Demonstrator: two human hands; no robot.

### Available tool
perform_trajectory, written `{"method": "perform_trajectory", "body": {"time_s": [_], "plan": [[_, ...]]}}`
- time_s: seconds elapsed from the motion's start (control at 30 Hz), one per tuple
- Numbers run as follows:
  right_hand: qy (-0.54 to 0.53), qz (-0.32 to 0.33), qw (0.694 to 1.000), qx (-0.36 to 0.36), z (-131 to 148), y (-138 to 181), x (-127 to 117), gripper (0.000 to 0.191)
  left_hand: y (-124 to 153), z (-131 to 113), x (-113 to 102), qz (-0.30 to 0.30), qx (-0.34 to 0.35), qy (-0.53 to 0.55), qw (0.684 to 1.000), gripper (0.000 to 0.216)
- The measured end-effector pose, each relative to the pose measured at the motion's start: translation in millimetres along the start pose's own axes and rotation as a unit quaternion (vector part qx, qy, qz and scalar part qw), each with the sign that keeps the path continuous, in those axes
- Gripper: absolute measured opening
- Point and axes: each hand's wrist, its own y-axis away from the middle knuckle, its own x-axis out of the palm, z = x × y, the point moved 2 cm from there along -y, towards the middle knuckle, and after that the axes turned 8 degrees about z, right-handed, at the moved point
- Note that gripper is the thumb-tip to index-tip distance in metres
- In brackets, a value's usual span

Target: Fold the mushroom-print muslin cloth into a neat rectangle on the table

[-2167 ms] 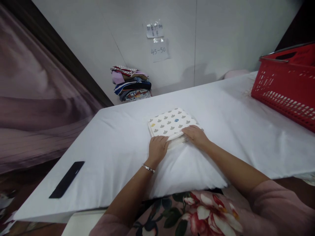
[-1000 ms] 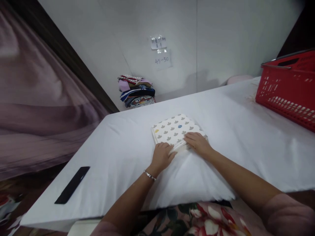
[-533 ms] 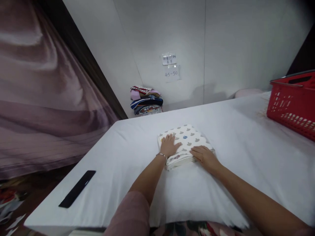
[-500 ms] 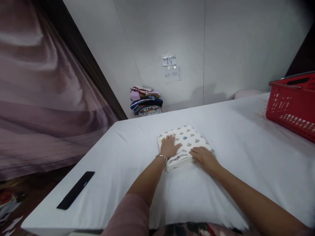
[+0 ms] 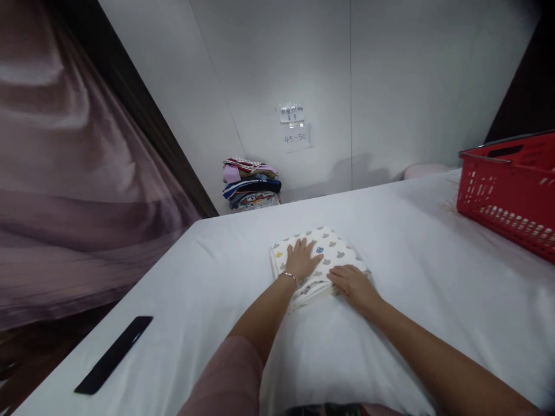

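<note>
A folded white cloth (image 5: 332,245) with grey, blue and yellow printed shapes lies flat on the white-covered table (image 5: 208,277). Flat on its left part rests my left hand (image 5: 302,259), fingers spread, a bracelet at the wrist. My right hand (image 5: 352,282) lies over the near right corner with its fingers stretched out and side by side. Several folded layers show along the cloth's near edge, partly hidden by both hands.
A long black flat object (image 5: 115,353) lies at the table's left. The red basket (image 5: 503,196) stands at the right edge. Behind the table is a stack of folded fabrics (image 5: 251,182) below paper labels (image 5: 297,137) on the wall. A pink curtain (image 5: 87,173) hangs at left.
The view has shifted slightly. My left hand has slid a little right across the cloth, uncovering a yellow print at its left edge. My right hand stays at the near right corner.
</note>
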Motion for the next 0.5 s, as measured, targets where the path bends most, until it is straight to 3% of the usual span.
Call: {"method": "perform_trajectory", "body": {"time_s": [0.13, 0.27, 0.37, 0.5], "plan": [[-0.001, 0.002, 1.000, 0.005, -0.5, -0.4, -0.5, 0.026, -7.6, 8.5, 7.7, 0.013, -0.009, 0.015, 1.000, 0.064], [-0.014, 0.017, 1.000, 0.013, 0.6, -1.8, -4.0, 0.023, 2.1, 1.4, -5.5, 0.050, -0.024, 0.067, 0.996, 0.052], [-0.024, 0.031, 0.999, 0.024, 1.7, -2.6, -6.9, 0.025, 33.8, -16.7, -14.2, 0.040, 0.044, 0.094, 0.994, 0.051], [-0.036, 0.049, 0.997, 0.048, 2.2, -2.5, -6.2, 0.025, 85.0, -30.9, -5.2, 0.009, 0.155, 0.017, 0.988, 0.049]]}}
